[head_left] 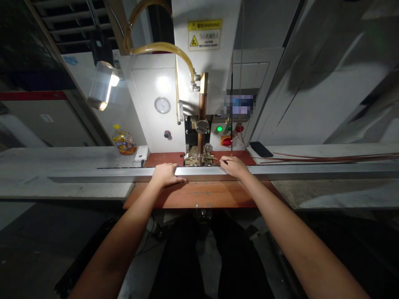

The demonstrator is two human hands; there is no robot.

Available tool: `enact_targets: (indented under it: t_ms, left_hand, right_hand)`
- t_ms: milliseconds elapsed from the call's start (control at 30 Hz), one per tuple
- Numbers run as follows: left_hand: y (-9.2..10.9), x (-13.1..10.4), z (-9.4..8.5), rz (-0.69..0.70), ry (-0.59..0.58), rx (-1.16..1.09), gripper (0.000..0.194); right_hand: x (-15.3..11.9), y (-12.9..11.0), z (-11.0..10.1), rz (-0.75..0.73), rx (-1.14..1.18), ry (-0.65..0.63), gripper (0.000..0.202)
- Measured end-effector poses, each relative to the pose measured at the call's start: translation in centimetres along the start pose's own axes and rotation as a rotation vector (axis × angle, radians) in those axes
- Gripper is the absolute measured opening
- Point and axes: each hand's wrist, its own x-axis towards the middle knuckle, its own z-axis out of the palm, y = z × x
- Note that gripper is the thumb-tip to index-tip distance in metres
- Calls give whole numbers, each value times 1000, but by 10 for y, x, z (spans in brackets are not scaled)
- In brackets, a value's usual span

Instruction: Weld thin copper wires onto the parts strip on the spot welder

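A long silver metal bar (215, 171) lies across the bench in front of the machine's copper electrode (202, 120). My left hand (166, 173) grips this bar left of the electrode, fingers over its top and thumb along the front. Just right of the electrode, my right hand (233, 166) is closed in a pinch above the bar. A thin rod (225, 161), too small to make out well, shows at its fingertips. Under the electrode's tip sits a small brass-coloured fixture (193, 158), partly hidden behind the bar.
Several thin copper-coloured strips (336, 158) lie behind the bar at right, near a black phone (261, 149). An orange bottle (124, 141) and a white device (141, 153) stand at left. A lamp (103, 85) hangs upper left. The reddish-brown board (174, 197) forms the front edge.
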Motion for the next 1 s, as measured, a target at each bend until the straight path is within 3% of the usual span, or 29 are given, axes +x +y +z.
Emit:
enact_targets:
  t_ms: [733, 1000]
  left_hand:
    - [-3, 7, 1, -9, -16, -10, 82]
    - [-2, 6, 3, -31, -19, 0, 79]
  right_hand:
    - [4, 0, 0, 8, -7, -2, 32]
    - [2, 1, -2, -32, 69, 101, 32]
